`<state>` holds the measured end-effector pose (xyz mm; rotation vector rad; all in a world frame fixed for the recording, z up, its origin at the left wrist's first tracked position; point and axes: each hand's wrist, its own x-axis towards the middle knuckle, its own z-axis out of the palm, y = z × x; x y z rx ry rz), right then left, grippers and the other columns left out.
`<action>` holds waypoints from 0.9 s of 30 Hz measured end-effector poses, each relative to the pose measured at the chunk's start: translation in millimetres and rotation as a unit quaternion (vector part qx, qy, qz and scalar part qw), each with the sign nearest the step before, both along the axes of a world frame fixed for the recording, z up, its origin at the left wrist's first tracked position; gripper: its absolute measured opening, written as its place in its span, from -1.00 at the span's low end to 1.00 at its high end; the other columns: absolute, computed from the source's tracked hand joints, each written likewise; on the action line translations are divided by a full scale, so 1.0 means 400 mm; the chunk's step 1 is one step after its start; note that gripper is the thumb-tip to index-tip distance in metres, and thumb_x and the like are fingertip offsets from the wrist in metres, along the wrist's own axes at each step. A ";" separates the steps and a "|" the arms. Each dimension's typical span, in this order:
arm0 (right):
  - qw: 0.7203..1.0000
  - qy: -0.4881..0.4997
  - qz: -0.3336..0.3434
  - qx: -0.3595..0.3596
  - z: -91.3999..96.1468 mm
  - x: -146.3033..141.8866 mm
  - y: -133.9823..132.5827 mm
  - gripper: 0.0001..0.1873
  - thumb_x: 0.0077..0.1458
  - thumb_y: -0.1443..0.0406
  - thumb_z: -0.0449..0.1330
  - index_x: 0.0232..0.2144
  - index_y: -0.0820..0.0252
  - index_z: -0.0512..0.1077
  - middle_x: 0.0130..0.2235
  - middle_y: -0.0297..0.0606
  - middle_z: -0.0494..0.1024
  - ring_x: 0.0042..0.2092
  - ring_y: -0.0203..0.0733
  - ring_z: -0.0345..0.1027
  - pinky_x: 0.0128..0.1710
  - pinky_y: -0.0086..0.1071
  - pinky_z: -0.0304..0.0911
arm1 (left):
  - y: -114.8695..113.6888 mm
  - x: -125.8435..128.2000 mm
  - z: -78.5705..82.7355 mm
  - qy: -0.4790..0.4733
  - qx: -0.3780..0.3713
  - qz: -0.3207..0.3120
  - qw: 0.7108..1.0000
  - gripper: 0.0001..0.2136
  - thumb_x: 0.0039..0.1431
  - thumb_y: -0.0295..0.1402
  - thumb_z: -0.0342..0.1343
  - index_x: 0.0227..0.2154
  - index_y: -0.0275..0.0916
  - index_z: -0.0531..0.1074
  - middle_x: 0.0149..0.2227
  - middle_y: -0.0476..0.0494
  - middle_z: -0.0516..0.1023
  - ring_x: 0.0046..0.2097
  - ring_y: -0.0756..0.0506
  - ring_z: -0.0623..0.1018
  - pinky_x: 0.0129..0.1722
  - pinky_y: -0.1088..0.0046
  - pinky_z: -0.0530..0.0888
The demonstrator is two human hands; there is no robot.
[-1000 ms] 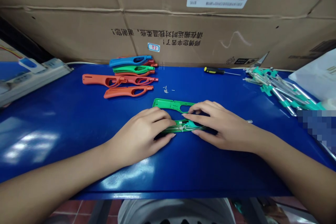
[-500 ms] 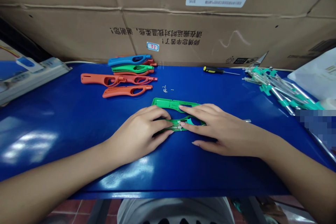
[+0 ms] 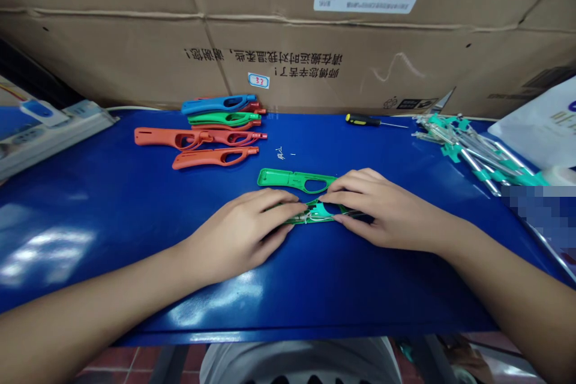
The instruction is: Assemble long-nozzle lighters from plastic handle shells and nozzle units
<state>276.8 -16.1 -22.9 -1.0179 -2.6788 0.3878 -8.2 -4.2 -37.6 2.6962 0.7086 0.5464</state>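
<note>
My left hand (image 3: 245, 231) lies over the left end of a green lighter shell half (image 3: 315, 213) on the blue table (image 3: 135, 222), fingers closed on it. My right hand (image 3: 382, 210) pinches the right part of the same half, where teal and metal inner parts show. A second green shell half (image 3: 292, 179) lies empty just behind the fingers.
Several orange, green and blue lighter shells (image 3: 216, 132) are piled at the back left. A screwdriver (image 3: 366, 120) lies at the back, and a heap of metal tubes with teal fittings (image 3: 477, 147) at the right. Cardboard boxes (image 3: 288, 30) wall the back; a power strip (image 3: 49, 126) sits far left.
My right hand has drawn its fingers together onto the shell's right part, after reaching left across it. The left hand has barely moved.
</note>
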 end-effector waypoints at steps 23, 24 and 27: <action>1.000 0.004 -0.011 -0.028 -0.002 0.007 0.001 -0.65 0.32 0.30 0.13 0.13 0.08 0.42 0.08 -0.18 0.53 0.08 -0.09 0.37 0.09 -0.13 0.20 | 0.003 0.006 -0.004 0.060 0.034 -0.047 0.997 -0.60 0.39 -0.50 -0.05 0.21 -0.15 0.41 0.16 -0.30 0.44 0.12 -0.28 0.44 0.07 0.03 0.49; 0.999 0.006 -0.011 -0.036 0.000 0.009 0.001 -0.65 0.32 0.31 0.14 0.13 0.07 0.42 0.08 -0.19 0.53 0.09 -0.09 0.37 0.10 -0.13 0.19 | 0.003 0.005 -0.004 0.057 0.033 -0.050 0.997 -0.60 0.38 -0.50 -0.05 0.21 -0.16 0.42 0.16 -0.31 0.44 0.12 -0.29 0.44 0.06 0.02 0.49; 0.999 0.012 -0.011 -0.047 0.006 0.012 0.000 -0.65 0.31 0.31 0.15 0.13 0.06 0.41 0.08 -0.21 0.54 0.10 -0.09 0.37 0.10 -0.14 0.19 | 0.004 0.003 -0.004 0.048 0.033 -0.055 0.997 -0.60 0.36 -0.52 -0.04 0.19 -0.16 0.44 0.17 -0.31 0.44 0.12 -0.30 0.44 0.06 0.02 0.49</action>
